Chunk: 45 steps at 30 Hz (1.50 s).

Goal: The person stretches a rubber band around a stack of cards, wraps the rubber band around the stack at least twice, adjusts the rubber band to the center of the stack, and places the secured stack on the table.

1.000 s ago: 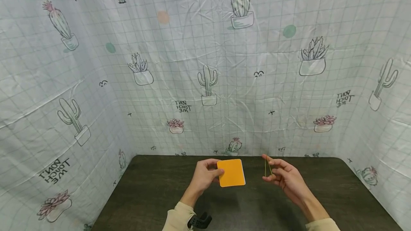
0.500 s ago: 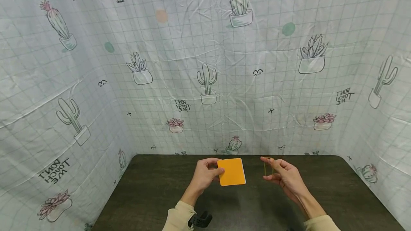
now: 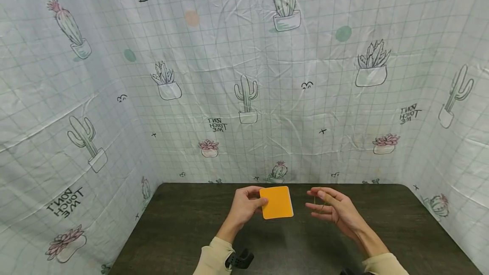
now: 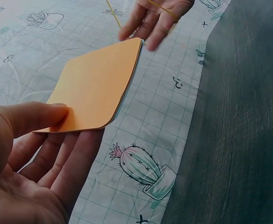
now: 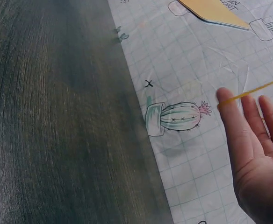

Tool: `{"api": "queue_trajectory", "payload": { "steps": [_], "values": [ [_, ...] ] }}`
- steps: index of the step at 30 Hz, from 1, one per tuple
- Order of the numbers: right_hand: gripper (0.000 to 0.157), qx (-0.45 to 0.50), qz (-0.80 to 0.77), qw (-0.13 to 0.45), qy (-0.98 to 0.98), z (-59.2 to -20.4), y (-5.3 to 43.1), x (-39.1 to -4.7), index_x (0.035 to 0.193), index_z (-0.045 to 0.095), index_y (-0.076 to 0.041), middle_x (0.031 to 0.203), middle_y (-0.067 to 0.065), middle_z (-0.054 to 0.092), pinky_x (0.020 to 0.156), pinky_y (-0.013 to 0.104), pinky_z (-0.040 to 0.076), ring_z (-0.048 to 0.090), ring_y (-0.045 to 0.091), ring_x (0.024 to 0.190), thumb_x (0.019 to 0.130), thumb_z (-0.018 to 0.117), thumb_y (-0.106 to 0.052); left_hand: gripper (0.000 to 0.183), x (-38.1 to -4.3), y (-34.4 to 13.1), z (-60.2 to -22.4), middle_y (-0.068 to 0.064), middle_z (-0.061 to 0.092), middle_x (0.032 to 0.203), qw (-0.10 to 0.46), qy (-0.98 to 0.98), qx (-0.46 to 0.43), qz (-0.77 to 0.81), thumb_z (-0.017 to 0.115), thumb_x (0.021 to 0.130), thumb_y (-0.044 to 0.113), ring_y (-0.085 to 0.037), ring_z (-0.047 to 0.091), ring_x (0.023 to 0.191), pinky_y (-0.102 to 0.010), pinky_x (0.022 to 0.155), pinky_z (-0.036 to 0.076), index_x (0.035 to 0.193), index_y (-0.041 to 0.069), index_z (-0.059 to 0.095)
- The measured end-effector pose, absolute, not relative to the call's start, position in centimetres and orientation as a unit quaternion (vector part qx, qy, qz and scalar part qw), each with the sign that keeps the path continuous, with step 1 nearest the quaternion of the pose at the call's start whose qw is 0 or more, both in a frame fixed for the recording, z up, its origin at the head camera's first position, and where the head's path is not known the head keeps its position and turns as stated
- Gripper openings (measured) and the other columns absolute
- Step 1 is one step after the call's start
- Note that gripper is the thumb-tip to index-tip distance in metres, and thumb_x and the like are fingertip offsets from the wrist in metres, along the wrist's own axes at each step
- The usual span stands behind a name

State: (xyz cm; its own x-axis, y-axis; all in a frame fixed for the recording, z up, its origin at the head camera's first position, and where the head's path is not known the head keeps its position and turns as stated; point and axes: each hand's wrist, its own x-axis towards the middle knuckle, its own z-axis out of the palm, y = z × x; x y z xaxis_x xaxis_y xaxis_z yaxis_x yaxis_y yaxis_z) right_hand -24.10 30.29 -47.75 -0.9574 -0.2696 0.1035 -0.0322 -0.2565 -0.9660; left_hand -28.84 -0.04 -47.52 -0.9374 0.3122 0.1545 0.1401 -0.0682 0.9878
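My left hand [image 3: 244, 207] holds a thin stack of square, round-cornered cards [image 3: 277, 203], thumb across the orange face and fingers behind. Whitish and bluish layers show along the stack's edge in the left wrist view. To its right, my right hand [image 3: 336, 207] carries a yellow rubber band [image 5: 255, 88] stretched around its spread fingers. In the right wrist view the band loops near the tip of one straight finger [image 5: 227, 116], and its far end lies out of frame. A gap separates the right fingertips from the cards in the head view.
Below both hands lies a dark wood-grain table [image 3: 183, 232]. A pale grid-patterned curtain [image 3: 214, 101] with cactus drawings stands behind it and along both sides. A black band [image 3: 240, 260] is on the left wrist.
My right hand's fingers have spread and shifted slightly left toward the cards, and the rubber band's stretched shape has altered. The left hand still holds the cards in nearly the same place.
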Motion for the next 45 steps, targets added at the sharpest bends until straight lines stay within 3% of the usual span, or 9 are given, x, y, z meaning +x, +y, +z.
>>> {"api": "queue_trajectory", "payload": {
  "steps": [11, 16, 20, 23, 27, 32, 45],
  "values": [
    [0.028, -0.145, -0.760, 0.130, 0.621, -46.6, 30.3, -24.4, 0.131, 0.062, -0.011, 0.128, 0.003, 0.065, 0.093, 0.057, 0.052, 0.062, 0.031, 0.120, 0.107, 0.049, -0.013, 0.023, -29.1, 0.8, -47.3, -0.015, 0.071, 0.100, 0.054, 0.681, 0.163, 0.712, 0.075, 0.087, -0.002, -0.031, 0.073, 0.086, -0.041, 0.067, 0.062, 0.110, -0.005, 0.073],
    [0.035, -0.117, -0.736, 0.125, 0.655, -45.7, 29.6, -24.7, 0.137, 0.054, -0.002, 0.135, 0.014, 0.060, 0.092, 0.060, 0.051, 0.063, 0.032, 0.119, 0.106, 0.053, -0.016, 0.023, -29.2, 1.2, -47.2, -0.015, 0.072, 0.098, 0.059, 0.678, 0.176, 0.711, 0.077, 0.087, -0.001, -0.029, 0.073, 0.085, -0.041, 0.066, 0.062, 0.110, -0.005, 0.074],
    [0.043, -0.105, -0.715, 0.119, 0.681, -45.0, 28.7, -25.1, 0.139, 0.049, 0.004, 0.140, 0.021, 0.053, 0.091, 0.061, 0.051, 0.065, 0.031, 0.116, 0.104, 0.057, -0.019, 0.023, -29.3, 1.7, -47.2, -0.015, 0.073, 0.095, 0.063, 0.678, 0.182, 0.709, 0.077, 0.085, -0.003, -0.028, 0.073, 0.082, -0.046, 0.067, 0.062, 0.108, -0.006, 0.074],
    [0.049, -0.114, -0.696, 0.118, 0.699, -44.5, 28.1, -25.5, 0.141, 0.047, 0.007, 0.140, 0.019, 0.052, 0.089, 0.060, 0.053, 0.064, 0.031, 0.116, 0.103, 0.060, -0.022, 0.023, -29.3, 2.1, -47.0, -0.015, 0.073, 0.092, 0.063, 0.680, 0.189, 0.705, 0.078, 0.084, -0.005, -0.028, 0.073, 0.079, -0.054, 0.068, 0.060, 0.107, -0.006, 0.074],
    [0.055, -0.126, -0.674, 0.121, 0.718, -44.2, 27.3, -25.8, 0.142, 0.045, 0.008, 0.141, 0.021, 0.050, 0.086, 0.057, 0.056, 0.060, 0.035, 0.120, 0.101, 0.062, -0.024, 0.022, -29.2, 2.5, -46.8, -0.014, 0.072, 0.088, 0.054, 0.689, 0.202, 0.694, 0.078, 0.083, -0.005, -0.026, 0.072, 0.076, -0.056, 0.067, 0.060, 0.105, -0.006, 0.075],
    [0.055, -0.134, -0.660, 0.123, 0.729, -44.4, 26.6, -26.0, 0.142, 0.046, 0.007, 0.135, 0.022, 0.054, 0.082, 0.056, 0.058, 0.058, 0.037, 0.120, 0.100, 0.063, -0.024, 0.020, -29.1, 2.6, -46.9, -0.014, 0.072, 0.087, 0.050, 0.692, 0.199, 0.692, 0.079, 0.083, -0.004, -0.021, 0.072, 0.073, -0.056, 0.068, 0.059, 0.103, -0.005, 0.076],
    [0.053, -0.143, -0.667, 0.146, 0.716, -45.6, 25.7, -26.1, 0.139, 0.045, 0.009, 0.119, 0.017, 0.060, 0.077, 0.055, 0.059, 0.066, 0.032, 0.104, 0.100, 0.063, -0.021, 0.020, -29.1, 2.1, -46.9, -0.017, 0.071, 0.088, 0.037, 0.691, 0.195, 0.695, 0.076, 0.085, -0.007, -0.028, 0.072, 0.075, -0.055, 0.067, 0.060, 0.105, -0.007, 0.074]
  ]
}}
